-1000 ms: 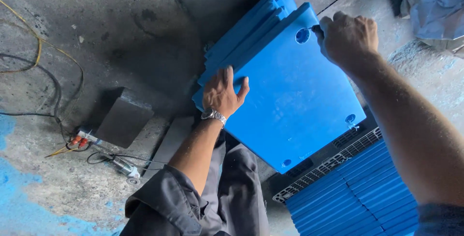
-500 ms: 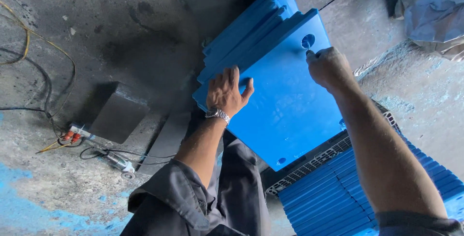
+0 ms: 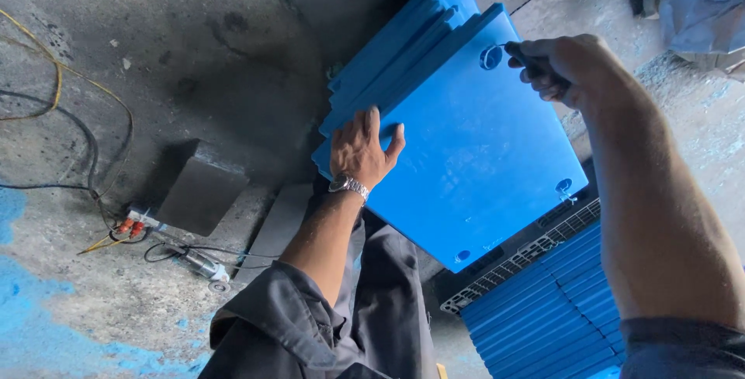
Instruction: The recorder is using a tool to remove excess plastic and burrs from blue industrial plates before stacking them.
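A large flat blue plastic panel [image 3: 481, 169] with small round holes near its corners leans tilted in front of me, ahead of several similar blue panels [image 3: 403, 38] stacked on edge. My left hand [image 3: 365, 150], with a wristwatch, lies against the panel's left edge and steadies it. My right hand [image 3: 563, 69] is closed around a small dark tool [image 3: 518, 50]. The tool's tip points at the hole [image 3: 490, 56] in the panel's upper corner. My grey trousers show below the panel.
More blue panels [image 3: 543, 317] lie stacked at lower right beside a black grid-like crate edge [image 3: 528, 259]. A grey block [image 3: 200, 197], cables [image 3: 77, 138] with red connectors [image 3: 128, 228] lie on the stained concrete floor at left. Grey cloth [image 3: 698, 6] sits top right.
My right hand has left the panel's upper right edge and moved left and down to the corner hole, now with the tool at it. My left hand stays on the left edge.
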